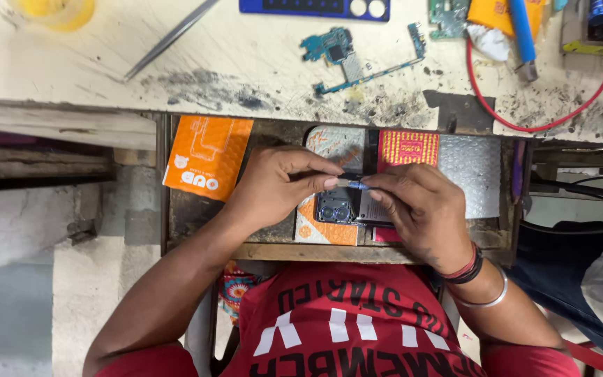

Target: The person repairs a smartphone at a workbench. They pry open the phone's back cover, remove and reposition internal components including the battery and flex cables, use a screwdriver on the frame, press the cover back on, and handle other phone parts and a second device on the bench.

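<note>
**Both hands pinch a small part over an opened phone**

The left hand (pixel 273 187) and right hand (pixel 420 206) meet fingertip to fingertip, each pinching one end of a small thin strip with a blue tip (pixel 352 184). Directly beneath them, a dark opened phone body with round camera rings (pixel 338 207) lies in the drawer. Beyond the hands, a teal circuit board (pixel 334 47) rests on the scuffed pale surface (pixel 246 63).

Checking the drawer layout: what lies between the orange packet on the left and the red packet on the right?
In the head view, between the orange packet and red packet: the left hand and a patterned packet.
</note>
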Motion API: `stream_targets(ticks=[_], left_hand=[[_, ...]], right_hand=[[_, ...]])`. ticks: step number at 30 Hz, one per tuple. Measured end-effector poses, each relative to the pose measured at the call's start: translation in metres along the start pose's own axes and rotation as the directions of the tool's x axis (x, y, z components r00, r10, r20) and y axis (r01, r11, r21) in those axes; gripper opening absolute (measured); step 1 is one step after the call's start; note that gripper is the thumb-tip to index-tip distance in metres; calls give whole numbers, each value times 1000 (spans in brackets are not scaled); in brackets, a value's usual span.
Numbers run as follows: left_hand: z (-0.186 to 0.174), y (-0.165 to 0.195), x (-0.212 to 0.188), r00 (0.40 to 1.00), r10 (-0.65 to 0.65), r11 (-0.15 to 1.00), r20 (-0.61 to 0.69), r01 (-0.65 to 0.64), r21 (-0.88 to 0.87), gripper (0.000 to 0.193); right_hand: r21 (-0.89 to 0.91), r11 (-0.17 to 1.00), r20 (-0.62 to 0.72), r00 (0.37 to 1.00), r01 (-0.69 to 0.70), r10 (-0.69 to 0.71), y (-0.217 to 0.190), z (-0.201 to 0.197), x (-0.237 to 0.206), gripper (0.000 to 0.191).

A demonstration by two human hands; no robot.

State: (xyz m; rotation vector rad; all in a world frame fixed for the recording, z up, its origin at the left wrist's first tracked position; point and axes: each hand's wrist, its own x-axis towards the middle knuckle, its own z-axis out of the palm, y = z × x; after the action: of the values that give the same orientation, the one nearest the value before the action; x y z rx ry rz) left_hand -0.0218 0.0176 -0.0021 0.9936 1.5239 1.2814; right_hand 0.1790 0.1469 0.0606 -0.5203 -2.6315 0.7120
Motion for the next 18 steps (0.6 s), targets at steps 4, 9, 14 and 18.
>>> stream_targets(ticks=[4,9,14,18], left_hand=[[-3,-1,0,1000,-10,1000,-19,10,-14,21],[-9,16,-4,994,57,983,-91,-40,180,17],[-23,54,-13,934,320,868,-161,-221,444,12],[-50,80,9,903,399,645,-161,-151,749,14]], right_hand=[[25,999,-24,999,-25,26,2,2,-5,20],[4,998,-73,995,-63,64,10,-3,-17,20],[19,994,-143,983,-111,113,21,-7,-34,22],[8,994,-218,970,-105,104,29,-2,-45,21]])
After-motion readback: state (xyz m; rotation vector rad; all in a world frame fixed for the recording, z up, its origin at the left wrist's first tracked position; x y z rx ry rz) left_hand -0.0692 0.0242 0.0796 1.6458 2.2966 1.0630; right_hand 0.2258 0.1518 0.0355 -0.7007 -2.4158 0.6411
